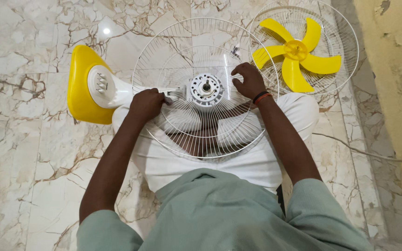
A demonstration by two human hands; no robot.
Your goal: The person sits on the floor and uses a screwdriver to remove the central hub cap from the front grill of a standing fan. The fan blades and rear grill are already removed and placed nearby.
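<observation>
- A person in a grey-green shirt (219,209) and white trousers (201,162) is sitting on the marble floor (24,139), both arms reaching toward 12 o'clock.
- A round white wire fan guard (205,135) is lying across the lap, its thin spokes running out from a white hub plate (205,87) with a short dark shaft at its middle.
- The left hand (146,104) is gripping at 9 o'clock of the hub, fingers curled shut around a small grey tool or part; what it is cannot be told.
- The right hand (249,81) is resting at 3 o'clock of the hub, fingers bent and pinching the guard's wires; a dark and red band is sitting on that wrist.
- A yellow and white fan base (87,86) is lying at 9 o'clock of the guard.
- Farther off, at 1 o'clock, a yellow five-blade fan blade (298,51) is lying in a second white wire guard (350,46) near a yellowish wall (396,69).
</observation>
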